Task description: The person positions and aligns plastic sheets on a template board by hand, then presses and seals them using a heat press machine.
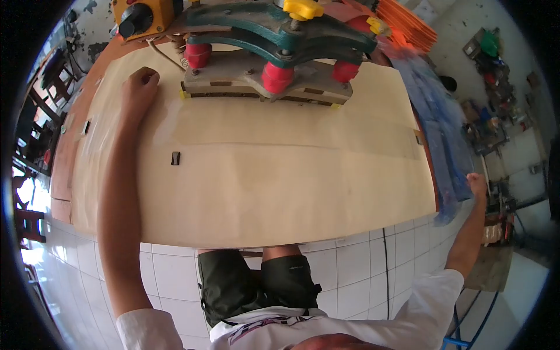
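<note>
My left hand [142, 84] is closed in a fist and rests on the pale board near its far left part, just left of the machine. What its fingers hold, if anything, is hidden. At the far right, my right hand [476, 183] is closed at the outer edge of a translucent blue plastic sheet [441, 134], with the fingers gripping it. The sheet drapes along the right side of the table. A small dark clip-like piece [175, 158] lies on the pale board [280, 192], to the right of my left forearm.
A dark green press-like machine [245, 35] with red feet and a yellow knob [302, 8] stands at the back. Beside it is a yellow control box [143, 18] with a black dial. Orange stacked material [408, 26] sits back right. A cable [385, 271] crosses the tiled floor.
</note>
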